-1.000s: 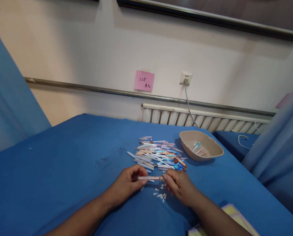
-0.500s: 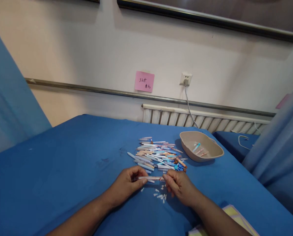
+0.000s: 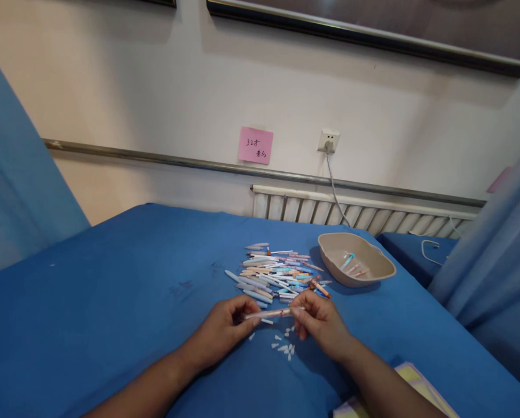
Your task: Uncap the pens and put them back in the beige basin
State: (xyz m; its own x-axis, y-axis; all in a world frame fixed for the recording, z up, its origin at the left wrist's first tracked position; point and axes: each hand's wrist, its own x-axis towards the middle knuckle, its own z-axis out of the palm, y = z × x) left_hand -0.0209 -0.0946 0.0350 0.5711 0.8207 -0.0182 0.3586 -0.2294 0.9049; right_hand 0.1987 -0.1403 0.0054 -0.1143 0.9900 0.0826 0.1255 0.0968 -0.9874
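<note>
Pen point(image 3: 268, 314) pinched btwn L grip point(image 3: 225, 325) & R grip point(image 3: 321, 322), one end each.

Soft, even light is filling the room, keeping the pale wall point(image 3: 155, 87) bright and the blue cloth point(image 3: 111, 302) evenly lit. My left hand point(image 3: 225, 325) and right hand point(image 3: 323, 325) are casting only faint shadows beneath them, and the beige bowl point(image 3: 351, 280) is laying a soft dark rim along its near edge. The wide lens is bowing the wall rail point(image 3: 155, 158), and the thin pen point(image 3: 271, 314) I am holding is showing soft-edged.
</note>
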